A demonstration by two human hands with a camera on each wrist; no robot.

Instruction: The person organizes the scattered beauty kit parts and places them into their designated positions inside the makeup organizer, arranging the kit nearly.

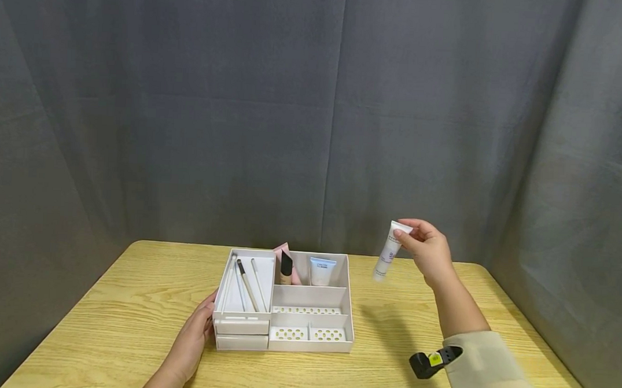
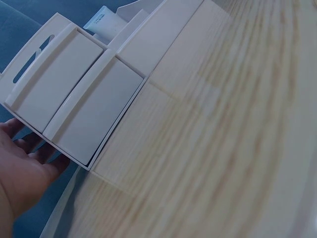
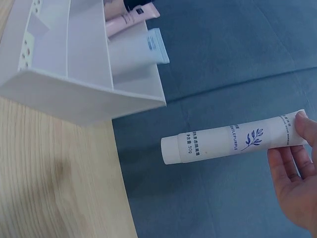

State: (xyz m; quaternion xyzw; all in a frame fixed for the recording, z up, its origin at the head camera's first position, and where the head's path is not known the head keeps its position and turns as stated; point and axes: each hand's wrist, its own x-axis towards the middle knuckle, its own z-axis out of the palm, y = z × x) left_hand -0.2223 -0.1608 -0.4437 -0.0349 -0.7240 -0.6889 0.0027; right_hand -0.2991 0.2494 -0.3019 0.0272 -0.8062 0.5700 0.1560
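Note:
My right hand (image 1: 427, 250) pinches a white cosmetic tube (image 1: 390, 251) by its flat crimped end, in the air right of the organizer. Its cap points down and left; purple print shows on the tube (image 3: 233, 141) in the right wrist view. On the table stands a white desktop organizer (image 1: 311, 345) with two drawers at its left. My left hand (image 1: 194, 333) rests against its left side, fingers straight along the wall in the left wrist view. In the back compartment stand a blue-topped tube (image 1: 321, 272), a black-capped bottle (image 1: 286, 268) and a pink tube (image 1: 294, 272).
Several makeup brushes (image 1: 248, 285) lie in the organizer's top left tray. The middle and front compartments have perforated bottoms. Grey curtains (image 1: 231, 121) hang behind and beside the wooden table (image 1: 123, 325). A black wrist camera (image 1: 427, 364) sits at the right sleeve.

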